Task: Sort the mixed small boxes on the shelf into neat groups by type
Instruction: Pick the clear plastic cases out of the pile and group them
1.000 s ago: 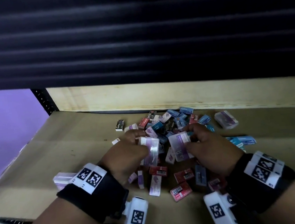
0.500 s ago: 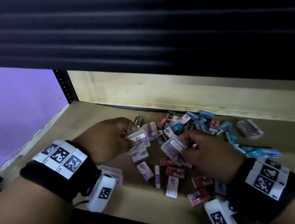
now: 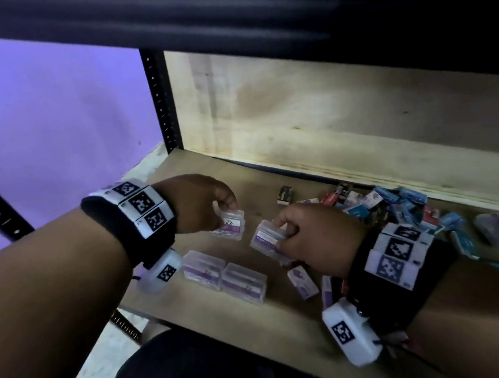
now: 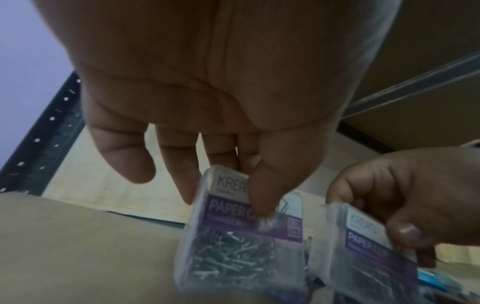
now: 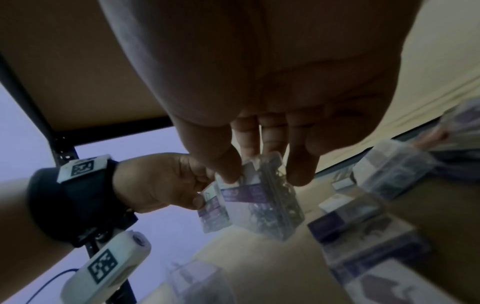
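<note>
Our left hand (image 3: 200, 203) pinches a clear plastic purple-labelled paper-clip box (image 3: 230, 224); our right hand (image 3: 313, 237) grips a matching second box (image 3: 265, 239). We should set both flush beside the two clear boxes (image 3: 224, 280) on the wooden shelf (image 3: 220, 322).

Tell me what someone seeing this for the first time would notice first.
Both hands at the middle of the shelf, each holding a clear paper clip box: the left hand pinches one, the right hand grips another. Next, the jumbled pile of small boxes along the back right, and two clear boxes side by side near the front.
</note>
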Tool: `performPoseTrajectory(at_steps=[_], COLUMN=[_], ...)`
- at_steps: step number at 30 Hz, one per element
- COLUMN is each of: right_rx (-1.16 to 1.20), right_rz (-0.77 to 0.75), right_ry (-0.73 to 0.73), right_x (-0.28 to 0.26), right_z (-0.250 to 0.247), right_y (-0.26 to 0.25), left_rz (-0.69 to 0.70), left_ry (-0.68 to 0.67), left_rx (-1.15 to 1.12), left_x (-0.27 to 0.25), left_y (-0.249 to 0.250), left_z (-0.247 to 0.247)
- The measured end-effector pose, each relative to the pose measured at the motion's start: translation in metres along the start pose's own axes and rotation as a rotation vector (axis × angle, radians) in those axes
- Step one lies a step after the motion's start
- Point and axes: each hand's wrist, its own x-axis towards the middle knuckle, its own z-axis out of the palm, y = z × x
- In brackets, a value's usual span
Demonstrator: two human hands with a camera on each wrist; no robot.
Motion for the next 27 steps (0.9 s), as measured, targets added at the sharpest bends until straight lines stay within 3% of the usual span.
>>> performPoseTrajectory(at_steps=[9, 21, 27], right_rx=[-0.117, -0.163, -0.055], right_rz=[-0.024, -0.066, 0.01], right_ry=[-0.122, -0.101, -0.04], right_x=[0.04, 0.041, 0.023], right_z=[0.023, 0.038, 0.029], right_y=[-0.032, -0.033, -0.027], left_rz=[-0.036, -0.042, -0.102], left_ry=[-0.099, -0.166, 0.005], left_rx=[-0.044, -0.069, -0.115], left_x=[0.008, 0.003, -0.025], left_y=[-0.026, -0.036, -0.035], left_z=[0.021, 0.036, 0.024])
